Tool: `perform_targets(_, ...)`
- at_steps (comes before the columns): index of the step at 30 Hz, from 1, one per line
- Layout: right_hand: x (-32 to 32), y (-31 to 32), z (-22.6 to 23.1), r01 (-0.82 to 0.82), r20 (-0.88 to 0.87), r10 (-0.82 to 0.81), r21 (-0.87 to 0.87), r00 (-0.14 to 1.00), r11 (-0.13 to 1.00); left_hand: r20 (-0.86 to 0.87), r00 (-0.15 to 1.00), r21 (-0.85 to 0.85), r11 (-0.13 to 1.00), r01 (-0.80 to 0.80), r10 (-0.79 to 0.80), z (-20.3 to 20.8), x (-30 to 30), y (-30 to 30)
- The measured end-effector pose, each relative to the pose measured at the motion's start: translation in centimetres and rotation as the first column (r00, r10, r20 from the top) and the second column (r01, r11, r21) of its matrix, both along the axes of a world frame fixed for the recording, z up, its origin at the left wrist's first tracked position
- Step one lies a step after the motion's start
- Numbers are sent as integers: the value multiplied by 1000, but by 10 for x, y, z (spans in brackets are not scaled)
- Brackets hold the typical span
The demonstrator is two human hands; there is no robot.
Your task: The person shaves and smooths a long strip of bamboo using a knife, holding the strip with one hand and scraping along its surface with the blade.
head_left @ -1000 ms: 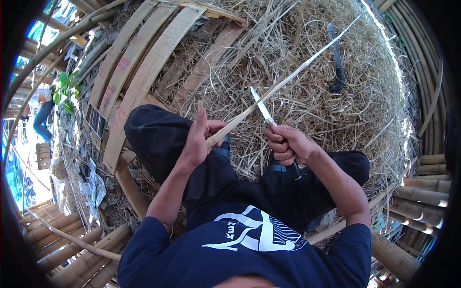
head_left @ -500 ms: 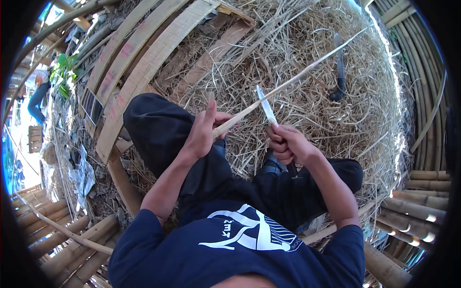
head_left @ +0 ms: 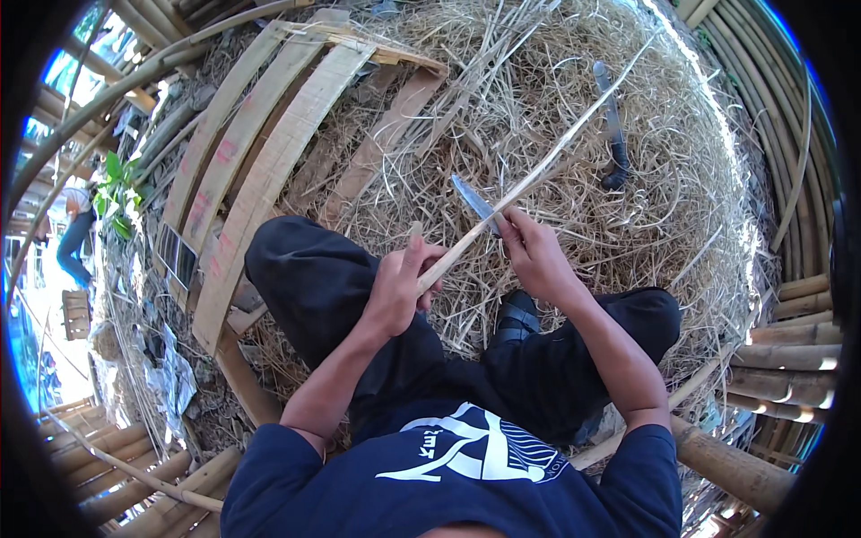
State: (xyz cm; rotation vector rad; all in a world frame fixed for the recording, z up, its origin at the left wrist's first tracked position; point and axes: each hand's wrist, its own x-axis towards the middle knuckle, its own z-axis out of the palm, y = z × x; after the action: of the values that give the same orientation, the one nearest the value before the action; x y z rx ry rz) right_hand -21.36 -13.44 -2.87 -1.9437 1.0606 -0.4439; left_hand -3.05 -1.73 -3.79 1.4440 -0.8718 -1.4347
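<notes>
My left hand [head_left: 396, 289] is closed round the near end of a long, pale bamboo strip [head_left: 543, 168]. Its thumb points up, with a light tan covering on the tip. From there the strip slants away to the upper right over the straw. My right hand [head_left: 538, 258] grips a knife, its handle hidden in the fist. The knife's blade [head_left: 473, 197] crosses the strip and points to the upper left, touching or very near it. My right fingers are also close against the strip.
Bamboo shavings [head_left: 556, 296] cover the ground around my feet. A machete with a black handle [head_left: 615, 172] lies on them at the right. Left of my knee stands a wooden slatted pallet [head_left: 291, 148], with a dark phone-like slab [head_left: 177, 255] on it. Bamboo poles [head_left: 758, 134] line the right side.
My right hand and the knife have moved up along the strip, nearer its middle. My left hand has shifted slightly right and down with the strip. The whole view has turned a little.
</notes>
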Motion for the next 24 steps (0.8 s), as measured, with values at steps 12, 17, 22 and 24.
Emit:
perform_targets(12,-14,-6,28,-73,280,-161,671,946,738,-532,846,-405,874,-270,15,27,-8,-17)
perform_targets(17,-17,-7,43,-114,328,-140,647,934,754,-634,773,-499,777,-383,-26,35,-15,-20)
perform_targets(22,-19,-4,48,-96,246,-17,441,969,892,-578,812,-505,817,-279,-80,36,-19,-22)
perform_targets(24,-17,-3,43,-112,213,65,217,975,970,-546,833,-519,815,-257,-85,35,-20,-22)
